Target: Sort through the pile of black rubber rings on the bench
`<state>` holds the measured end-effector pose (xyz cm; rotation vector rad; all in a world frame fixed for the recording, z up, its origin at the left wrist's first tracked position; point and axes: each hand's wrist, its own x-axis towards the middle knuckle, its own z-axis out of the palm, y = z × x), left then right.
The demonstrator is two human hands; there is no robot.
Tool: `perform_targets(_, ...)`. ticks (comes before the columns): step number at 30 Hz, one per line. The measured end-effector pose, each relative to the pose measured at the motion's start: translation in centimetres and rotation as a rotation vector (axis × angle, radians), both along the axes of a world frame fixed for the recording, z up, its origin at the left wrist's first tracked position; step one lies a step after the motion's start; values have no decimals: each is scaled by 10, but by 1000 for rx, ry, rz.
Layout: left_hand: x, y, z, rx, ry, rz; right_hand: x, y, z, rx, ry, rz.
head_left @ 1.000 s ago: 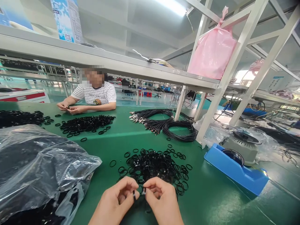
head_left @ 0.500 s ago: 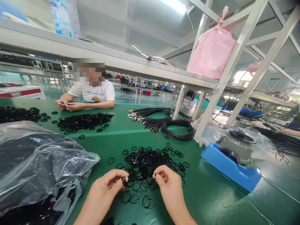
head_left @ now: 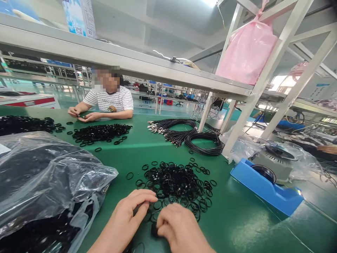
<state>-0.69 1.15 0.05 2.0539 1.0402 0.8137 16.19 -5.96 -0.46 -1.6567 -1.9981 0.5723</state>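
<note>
A loose heap of thin black rings (head_left: 172, 181) lies on the green table in front of me. At the near left edge of the heap is my left hand (head_left: 131, 212), its index finger stretched out and its thumb a little apart; a dark patch shows between them. Close beside it, my right hand (head_left: 179, 225) is curled with its fingertips together, facing left. A small dark clump (head_left: 154, 230) touches those fingertips, blurred, and looks like black rings. The inner side of the right hand is hidden.
A clear plastic bag (head_left: 58, 175) of black parts fills the left side. Coiled black cables (head_left: 204, 143), a blue tape dispenser (head_left: 265, 186) and a shelf post (head_left: 242, 112) stand to the right. Across the table sits a person (head_left: 112, 100) behind another ring pile (head_left: 102, 133).
My hands have come closer together; the right moved left and nearer to me, and the left moved right. The ring in my left fingertips no longer shows. The view has shifted slightly.
</note>
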Motion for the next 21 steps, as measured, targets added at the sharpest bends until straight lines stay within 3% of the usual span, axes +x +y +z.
perform_targets(3, 6, -8, 3, -194, -42, -53, 6, 1, 7, 6, 401, -230)
perform_targets(6, 13, -13, 1, -429, -171, -177, 8, 2, 8, -69, 635, -263)
perform_targets(8, 16, -13, -3, -506, -258, -212, 8, 3, 5, -76, 692, -249)
perform_targets(14, 10, -2, -5, -584, -389, 0, 17, 11, -2, -18, 916, -331)
perform_targets(21, 8, 1, -7, -510, -349, -15, 16, 13, -8, -56, 1060, -219)
